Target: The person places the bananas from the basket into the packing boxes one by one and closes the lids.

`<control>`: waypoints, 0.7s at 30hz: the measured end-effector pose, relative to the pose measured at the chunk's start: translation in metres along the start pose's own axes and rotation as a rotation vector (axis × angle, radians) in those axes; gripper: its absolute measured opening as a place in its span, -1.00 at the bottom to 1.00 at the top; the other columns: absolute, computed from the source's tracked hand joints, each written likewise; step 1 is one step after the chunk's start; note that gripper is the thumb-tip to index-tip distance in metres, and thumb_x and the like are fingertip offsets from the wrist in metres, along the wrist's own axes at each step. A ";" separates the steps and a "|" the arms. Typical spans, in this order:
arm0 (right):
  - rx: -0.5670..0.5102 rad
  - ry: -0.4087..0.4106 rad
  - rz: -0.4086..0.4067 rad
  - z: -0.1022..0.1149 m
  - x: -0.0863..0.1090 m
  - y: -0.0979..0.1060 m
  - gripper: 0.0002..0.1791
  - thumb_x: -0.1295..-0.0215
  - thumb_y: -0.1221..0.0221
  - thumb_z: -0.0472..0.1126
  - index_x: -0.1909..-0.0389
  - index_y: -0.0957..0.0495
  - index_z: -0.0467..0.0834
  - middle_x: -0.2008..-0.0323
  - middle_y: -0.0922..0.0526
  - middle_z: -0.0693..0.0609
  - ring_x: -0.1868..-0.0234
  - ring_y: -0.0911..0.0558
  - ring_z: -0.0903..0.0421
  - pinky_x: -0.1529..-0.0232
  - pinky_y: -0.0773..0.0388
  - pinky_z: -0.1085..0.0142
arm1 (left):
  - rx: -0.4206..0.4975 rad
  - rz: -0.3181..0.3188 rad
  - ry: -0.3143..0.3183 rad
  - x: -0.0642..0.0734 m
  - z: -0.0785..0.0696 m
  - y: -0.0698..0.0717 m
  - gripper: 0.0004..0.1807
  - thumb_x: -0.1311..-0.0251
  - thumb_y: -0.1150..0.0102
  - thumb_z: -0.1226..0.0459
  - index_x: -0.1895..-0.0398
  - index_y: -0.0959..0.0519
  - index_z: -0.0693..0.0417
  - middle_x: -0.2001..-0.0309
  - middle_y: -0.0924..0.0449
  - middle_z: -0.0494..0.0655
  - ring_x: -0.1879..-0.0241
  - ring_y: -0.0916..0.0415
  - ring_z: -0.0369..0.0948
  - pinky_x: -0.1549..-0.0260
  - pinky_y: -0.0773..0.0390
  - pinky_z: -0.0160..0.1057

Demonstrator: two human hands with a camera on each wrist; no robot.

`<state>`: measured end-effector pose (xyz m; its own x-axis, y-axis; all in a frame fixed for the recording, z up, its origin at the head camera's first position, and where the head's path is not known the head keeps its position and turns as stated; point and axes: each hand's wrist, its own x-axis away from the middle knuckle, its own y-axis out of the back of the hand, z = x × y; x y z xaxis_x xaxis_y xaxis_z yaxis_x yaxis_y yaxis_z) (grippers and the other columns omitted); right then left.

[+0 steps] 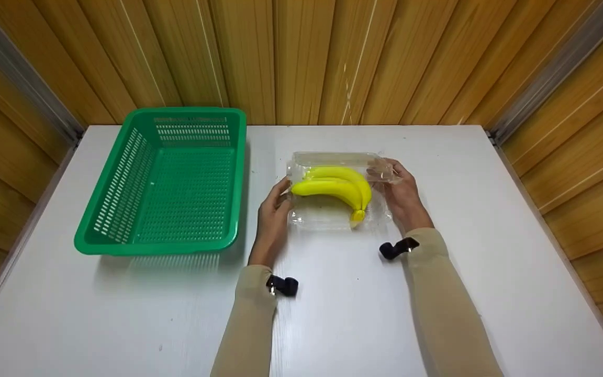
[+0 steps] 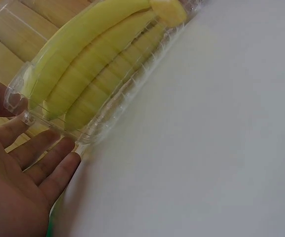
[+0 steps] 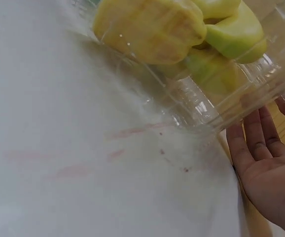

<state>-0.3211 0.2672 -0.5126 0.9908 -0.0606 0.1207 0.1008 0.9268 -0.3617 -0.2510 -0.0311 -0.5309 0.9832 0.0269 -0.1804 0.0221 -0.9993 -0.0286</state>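
A bunch of yellow bananas (image 1: 341,187) lies in a clear plastic container (image 1: 322,217) at the middle of the white table. My left hand (image 1: 274,217) holds the container's left end, with the thumb at its upper edge and the fingers along its side in the left wrist view. At the opposite end my right hand (image 1: 405,196) grips the container, its fingers partly seen through the plastic. The right wrist view shows the banana stem (image 3: 150,32) close up behind the clear wall, with the fingers (image 3: 256,133) against the container's corner.
A green plastic basket (image 1: 238,180) with slotted sides stands on the table to the left, with nothing in it. Wood-look panels (image 1: 301,63) rise behind the table's far edge and along both sides. A small black device (image 1: 283,286) sits on each wrist.
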 end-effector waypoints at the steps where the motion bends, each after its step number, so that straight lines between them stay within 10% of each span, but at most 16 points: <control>1: 0.019 -0.003 0.002 0.000 0.000 0.000 -0.84 -0.45 -0.36 -0.19 0.02 -0.69 -0.08 -0.02 -0.74 0.00 -0.09 -0.65 0.03 -0.14 -0.58 0.24 | 0.002 -0.001 0.003 0.000 0.000 0.000 -0.40 -0.46 0.05 0.47 -0.56 -0.37 0.24 -0.48 -0.43 0.18 -0.32 -0.53 0.05 -0.24 -0.57 -0.07; 21: -0.040 -0.088 0.022 0.004 -0.001 0.007 -0.76 -0.62 -0.14 -0.23 -0.14 -0.68 -0.16 -0.12 -0.75 -0.06 -0.18 -0.69 -0.01 -0.27 -0.59 0.19 | 0.067 -0.019 -0.001 0.001 -0.001 0.002 -0.43 -0.66 0.20 0.16 -0.57 -0.34 0.25 -0.52 -0.38 0.17 -0.45 -0.38 0.07 -0.37 -0.42 0.12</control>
<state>-0.3221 0.2757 -0.5114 0.9813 -0.0059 0.1922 0.0841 0.9120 -0.4015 -0.2495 -0.0330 -0.5301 0.9826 0.0459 -0.1801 0.0287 -0.9948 -0.0974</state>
